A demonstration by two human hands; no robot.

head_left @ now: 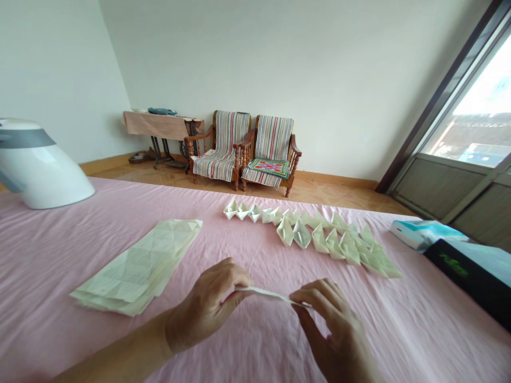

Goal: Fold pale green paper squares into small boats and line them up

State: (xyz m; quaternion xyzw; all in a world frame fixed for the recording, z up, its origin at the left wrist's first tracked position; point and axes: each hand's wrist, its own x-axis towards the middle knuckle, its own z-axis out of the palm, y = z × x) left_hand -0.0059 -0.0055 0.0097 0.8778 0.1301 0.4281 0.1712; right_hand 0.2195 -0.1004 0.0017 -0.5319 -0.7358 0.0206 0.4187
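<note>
A folded piece of pale paper [268,292] is stretched between my two hands, seen nearly edge-on above the cloth. My left hand [209,298] pinches its left end between thumb and fingers. At the other end, my right hand [333,319] grips the paper the same way. To the left lies a stack of creased paper sheets [139,266], pale green-white with fold lines. Beyond my hands stand several folded paper boats [302,234] in two uneven rows, the right-hand ones crowded together.
A pink cloth [223,351] covers the surface. A white kettle-like jug [56,175] stands at the far left. On the right are a blue-and-white packet [423,234] and a black box [459,271]. Two wooden armchairs [229,141] stand by the wall behind.
</note>
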